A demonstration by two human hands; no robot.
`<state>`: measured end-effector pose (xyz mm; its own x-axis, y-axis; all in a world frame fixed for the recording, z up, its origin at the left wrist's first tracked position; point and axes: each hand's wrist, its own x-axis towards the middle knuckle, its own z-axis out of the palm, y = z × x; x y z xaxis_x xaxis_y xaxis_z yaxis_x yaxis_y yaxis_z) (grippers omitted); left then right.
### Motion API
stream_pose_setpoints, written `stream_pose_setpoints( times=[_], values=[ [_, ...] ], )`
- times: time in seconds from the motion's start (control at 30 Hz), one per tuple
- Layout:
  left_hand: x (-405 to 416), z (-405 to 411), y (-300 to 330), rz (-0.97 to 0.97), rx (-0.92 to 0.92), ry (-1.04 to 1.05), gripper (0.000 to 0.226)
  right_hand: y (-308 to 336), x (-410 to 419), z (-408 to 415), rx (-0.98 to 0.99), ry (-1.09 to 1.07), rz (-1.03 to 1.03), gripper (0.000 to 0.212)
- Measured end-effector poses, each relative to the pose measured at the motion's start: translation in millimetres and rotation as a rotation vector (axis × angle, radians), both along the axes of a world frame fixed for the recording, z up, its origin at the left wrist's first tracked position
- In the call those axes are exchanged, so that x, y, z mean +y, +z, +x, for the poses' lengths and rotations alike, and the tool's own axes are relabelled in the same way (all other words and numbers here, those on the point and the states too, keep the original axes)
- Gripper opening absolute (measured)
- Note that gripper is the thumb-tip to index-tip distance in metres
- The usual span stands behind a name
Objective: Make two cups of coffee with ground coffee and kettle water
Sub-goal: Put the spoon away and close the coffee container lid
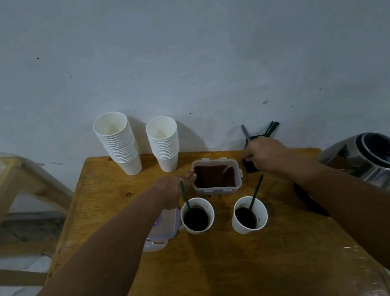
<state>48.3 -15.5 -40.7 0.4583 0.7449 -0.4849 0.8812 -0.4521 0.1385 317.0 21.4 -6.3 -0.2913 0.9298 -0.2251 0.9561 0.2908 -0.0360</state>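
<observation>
Two paper cups point(197, 215) of dark coffee, each with a green stirrer point(185, 199), stand just before the open coffee tub point(216, 179). Left hand point(173, 188) holds the tub's rim; right hand point(266, 154) grips a spoon point(245, 132) beside it. Two cup stacks point(119, 143) stand behind on the wooden table point(218, 270), by a pale wall point(173, 38).

near table point(208, 284) bare | cup stacks point(118, 143) block back edge (by wall)
</observation>
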Motion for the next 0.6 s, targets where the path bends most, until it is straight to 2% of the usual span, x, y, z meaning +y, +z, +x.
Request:
stream_pose_setpoints(
  times=[0.07,0.17,0.3,0.6],
  values=[
    [-1.7,-1.1,0.3,-0.013,-0.012,0.014,0.094,-0.8,0.7,2.5,0.069,-0.004,0.022,0.03],
    [-3.4,-0.4,3.8,-0.022,-0.011,0.03,0.092,-2.8,-2.1,9.4,0.028,-0.041,-0.018,0.026],
    [-4.5,1.3,6.8,-0.034,-0.007,0.039,0.092,-6.8,-5.2,19.9,0.139,-0.054,0.0,0.026],
    [-7.6,3.5,14.5,-0.043,-0.004,0.048,0.093,-9.9,-13.9,26.1,0.192,-0.103,0.007,0.026]
  ],
)
